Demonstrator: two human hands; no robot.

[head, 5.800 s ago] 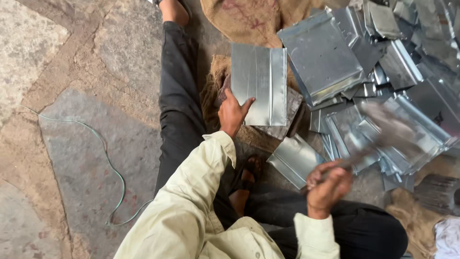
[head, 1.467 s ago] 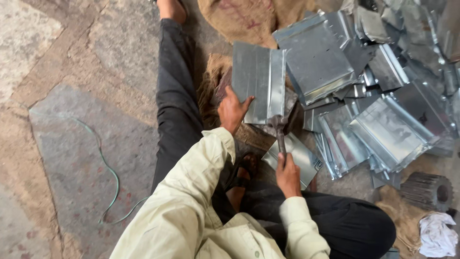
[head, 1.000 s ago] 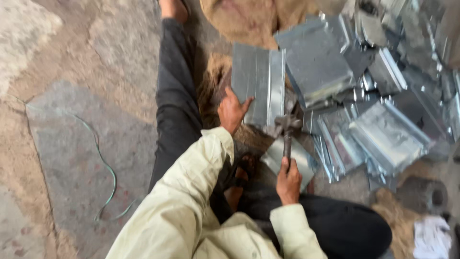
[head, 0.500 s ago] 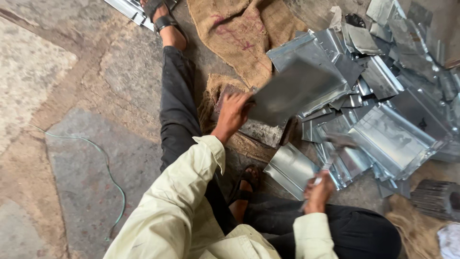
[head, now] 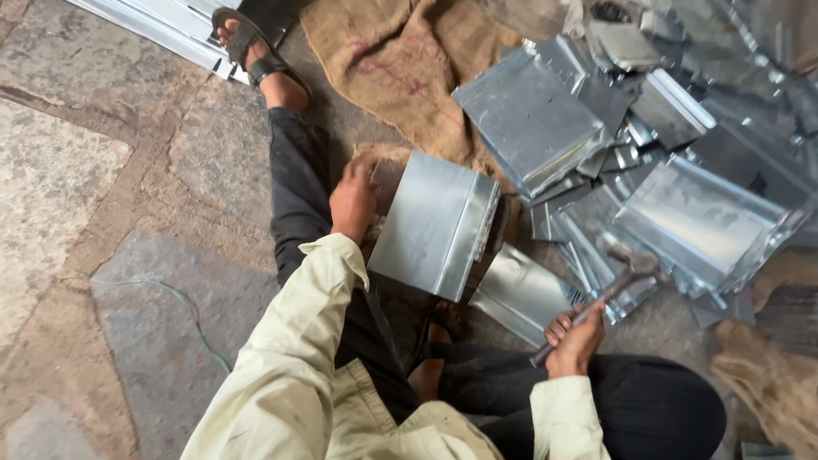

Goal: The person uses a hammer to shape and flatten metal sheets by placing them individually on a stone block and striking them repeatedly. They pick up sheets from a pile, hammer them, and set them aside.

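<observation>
My left hand (head: 353,202) grips the left edge of a bent galvanised sheet-metal piece (head: 434,224) that rests tilted in front of my lap, over a dark block. My right hand (head: 576,338) is closed round the handle of a hammer (head: 615,279), whose head points up and to the right, away from the sheet. A second folded sheet (head: 521,292) lies just right of the held one, between both hands. I sit on the stone floor with one dark-trousered leg (head: 300,179) stretched forward, ending in a sandalled foot (head: 250,47).
A heap of similar folded metal trays (head: 596,128) fills the upper right. Burlap sacking (head: 400,60) lies ahead of the sheet, more at the lower right (head: 771,375). Long metal strips (head: 162,25) lie top left. A thin green wire (head: 183,307) curls on the paving.
My left hand has turned and reset the sheet piece in front of me. The hammer, which met the sheet a second ago, has swung back to the right. The camera view has tilted forward.
</observation>
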